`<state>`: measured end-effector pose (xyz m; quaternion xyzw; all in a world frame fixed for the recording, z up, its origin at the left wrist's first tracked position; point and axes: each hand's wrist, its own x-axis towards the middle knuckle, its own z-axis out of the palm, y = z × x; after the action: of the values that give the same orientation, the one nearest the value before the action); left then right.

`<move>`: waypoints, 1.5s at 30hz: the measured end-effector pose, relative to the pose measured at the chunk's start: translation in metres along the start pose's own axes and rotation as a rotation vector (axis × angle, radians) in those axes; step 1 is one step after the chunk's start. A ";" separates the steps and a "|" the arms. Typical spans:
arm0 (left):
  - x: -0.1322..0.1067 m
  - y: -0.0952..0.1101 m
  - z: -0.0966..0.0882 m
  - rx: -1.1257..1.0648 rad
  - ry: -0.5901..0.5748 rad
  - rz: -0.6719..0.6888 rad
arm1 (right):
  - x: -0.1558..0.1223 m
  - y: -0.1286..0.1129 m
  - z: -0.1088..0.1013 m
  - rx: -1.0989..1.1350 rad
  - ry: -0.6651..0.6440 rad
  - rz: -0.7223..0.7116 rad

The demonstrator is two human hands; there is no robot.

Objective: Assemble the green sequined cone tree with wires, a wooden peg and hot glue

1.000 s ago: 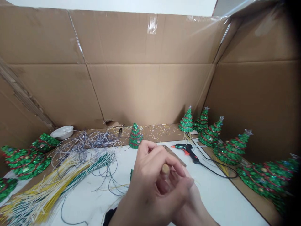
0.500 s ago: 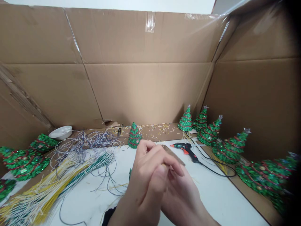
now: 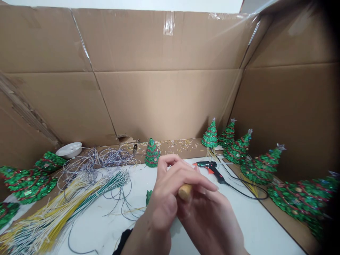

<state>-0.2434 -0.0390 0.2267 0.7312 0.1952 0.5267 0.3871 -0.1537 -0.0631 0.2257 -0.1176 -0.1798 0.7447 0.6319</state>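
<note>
Head view: the left hand (image 3: 170, 187) and right hand (image 3: 209, 226) are pressed together, fingers curled around a wooden dowel (image 3: 185, 192), whose pale, rounded end shows between them, above the white worktop (image 3: 255, 219). Just beyond the fingers is a black-and-orange hot glue gun (image 3: 212, 170). To the left are a green sequinned tree (image 3: 152, 153) and a bundle of yellow and green wires (image 3: 63, 202) — both apart from the hands.

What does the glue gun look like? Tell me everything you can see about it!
The glue gun looks like black plastic, with an orange trigger and a thin tip pointing left. It lies on its side on the white tabletop, just past the person's hands, with its tip close to them. A long black cord runs from its back end and curves off to the right.
</note>
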 end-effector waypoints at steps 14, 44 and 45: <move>-0.002 -0.004 0.001 -0.001 0.008 0.037 | -0.003 -0.001 0.000 -0.081 0.063 -0.103; 0.001 -0.004 -0.001 0.071 0.008 0.047 | 0.001 0.001 -0.004 0.030 0.132 0.017; 0.001 -0.004 -0.001 0.076 0.005 0.044 | 0.001 0.001 -0.004 0.047 0.142 0.018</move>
<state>-0.2433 -0.0353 0.2245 0.7482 0.1999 0.5292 0.3467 -0.1528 -0.0621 0.2215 -0.1569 -0.1156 0.7443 0.6388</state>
